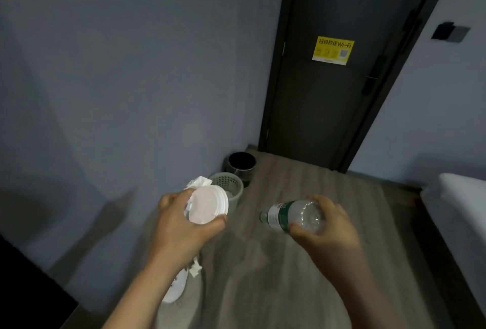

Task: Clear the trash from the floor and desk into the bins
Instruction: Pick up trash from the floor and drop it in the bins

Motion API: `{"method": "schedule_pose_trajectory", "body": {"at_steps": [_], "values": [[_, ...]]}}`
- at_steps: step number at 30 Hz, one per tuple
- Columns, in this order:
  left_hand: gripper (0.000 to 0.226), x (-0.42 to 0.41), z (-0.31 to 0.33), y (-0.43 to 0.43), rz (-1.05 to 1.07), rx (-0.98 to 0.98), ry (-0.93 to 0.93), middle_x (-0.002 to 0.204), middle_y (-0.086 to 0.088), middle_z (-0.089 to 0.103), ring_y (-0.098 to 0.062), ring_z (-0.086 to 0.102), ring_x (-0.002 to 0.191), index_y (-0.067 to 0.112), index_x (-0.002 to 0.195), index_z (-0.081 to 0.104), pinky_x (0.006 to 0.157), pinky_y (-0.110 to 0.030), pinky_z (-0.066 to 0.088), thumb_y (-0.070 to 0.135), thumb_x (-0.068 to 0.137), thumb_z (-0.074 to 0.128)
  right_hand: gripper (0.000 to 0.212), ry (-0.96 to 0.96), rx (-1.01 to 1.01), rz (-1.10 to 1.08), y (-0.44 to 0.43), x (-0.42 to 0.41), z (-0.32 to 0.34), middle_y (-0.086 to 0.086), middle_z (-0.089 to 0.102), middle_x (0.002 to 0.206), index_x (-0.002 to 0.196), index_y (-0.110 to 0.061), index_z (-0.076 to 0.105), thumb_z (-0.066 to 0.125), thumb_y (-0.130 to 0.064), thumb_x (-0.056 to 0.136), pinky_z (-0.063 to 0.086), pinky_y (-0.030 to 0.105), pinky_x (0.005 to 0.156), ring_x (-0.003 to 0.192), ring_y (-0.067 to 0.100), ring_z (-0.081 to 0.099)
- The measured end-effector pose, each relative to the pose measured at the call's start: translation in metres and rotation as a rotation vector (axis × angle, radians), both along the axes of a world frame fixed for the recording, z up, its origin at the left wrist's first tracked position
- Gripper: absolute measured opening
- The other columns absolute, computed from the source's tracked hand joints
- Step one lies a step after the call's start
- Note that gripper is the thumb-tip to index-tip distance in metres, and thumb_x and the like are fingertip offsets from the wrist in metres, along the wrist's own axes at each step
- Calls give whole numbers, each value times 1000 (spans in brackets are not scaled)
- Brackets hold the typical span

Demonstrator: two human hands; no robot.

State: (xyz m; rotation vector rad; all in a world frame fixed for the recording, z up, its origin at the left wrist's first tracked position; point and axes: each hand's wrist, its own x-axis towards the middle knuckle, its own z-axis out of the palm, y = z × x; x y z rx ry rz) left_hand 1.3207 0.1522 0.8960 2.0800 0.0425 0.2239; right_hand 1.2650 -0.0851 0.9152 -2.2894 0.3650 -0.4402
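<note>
Grips lid (207,206) and tissue (200,181) in left hand (181,220), bottle (292,217) in right hand (328,226), near pale bin (232,194) and black bin (242,168). Looks midway: pickup done, drop not yet made.

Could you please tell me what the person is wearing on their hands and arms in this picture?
The left hand and right hand are bare, without gloves. The left forearm and right forearm are bare down to the frame's lower edge: no sleeve, watch or bracelet is visible.
</note>
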Motion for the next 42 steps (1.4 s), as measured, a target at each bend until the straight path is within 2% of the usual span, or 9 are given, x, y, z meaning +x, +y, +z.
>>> {"method": "schedule_pose_trajectory", "body": {"at_steps": [3, 7, 11, 19, 23, 27, 32, 38, 42], "values": [[69, 48, -7, -12, 9, 13, 2, 109, 11, 45, 25, 41, 88, 42, 104, 58, 69, -9, 33, 61, 38, 61, 59, -15, 5, 17, -12, 53, -9, -7, 52, 107, 121, -26, 56, 79, -27, 67, 42, 24, 79, 95, 12, 53], [73, 121, -13, -32, 16, 71, 21, 110, 13, 45, 17, 45, 86, 41, 111, 57, 71, -19, 37, 60, 40, 64, 53, -8, 25, 70, -36, 133, -14, -11, 49, 104, 116, -33, 55, 78, -31, 69, 48, 28, 74, 88, 5, 52], [67, 196, -11, -56, 17, 121, 42, 110, 13, 46, 26, 42, 84, 44, 106, 55, 67, -14, 36, 60, 41, 66, 56, 12, 6, 118, -68, 213, -9, -9, 50, 112, 121, -32, 51, 77, -35, 71, 43, 19, 66, 89, 3, 51], [68, 315, -27, -97, 50, 136, 95, 102, 26, 37, 14, 47, 80, 54, 102, 46, 64, -11, 34, 67, 37, 63, 65, 89, -8, 150, -113, 339, -14, -5, 49, 124, 133, -29, 46, 75, -33, 75, 47, 27, 79, 102, 9, 50], [68, 376, -41, -106, 38, 140, 120, 102, 22, 37, 13, 47, 80, 53, 102, 45, 64, -8, 31, 66, 38, 63, 67, 129, 2, 156, -126, 397, -28, -5, 48, 126, 135, -28, 45, 75, -33, 75, 47, 25, 76, 102, 9, 50], [70, 448, -55, -116, 21, 125, 136, 101, 23, 35, 7, 51, 78, 51, 105, 48, 63, -11, 34, 65, 38, 63, 66, 128, -45, 130, -135, 462, -41, -4, 50, 123, 132, -27, 47, 77, -33, 74, 36, 12, 63, 95, 6, 47], [91, 541, -69, -116, -5, 165, 192, 108, 15, 33, -4, 54, 84, 43, 126, 47, 75, -25, 42, 67, 40, 63, 65, 169, -75, 123, -135, 551, -45, -5, 51, 123, 131, -29, 47, 77, -35, 73, 32, 8, 61, 93, 4, 47], [89, 634, -88, -111, -33, 202, 266, 106, 16, 33, -7, 54, 86, 45, 125, 47, 73, -26, 41, 69, 41, 63, 65, 213, -80, 120, -134, 641, -53, -6, 53, 123, 132, -29, 48, 77, -36, 73, 30, 6, 62, 95, 4, 48], [97, 673, -105, -114, -77, 221, 326, 113, 10, 35, -13, 51, 95, 44, 133, 42, 80, -30, 46, 70, 42, 63, 69, 261, -74, 146, -141, 687, -66, -6, 51, 125, 135, -28, 46, 77, -37, 74, 35, 9, 66, 99, 5, 48]]}}
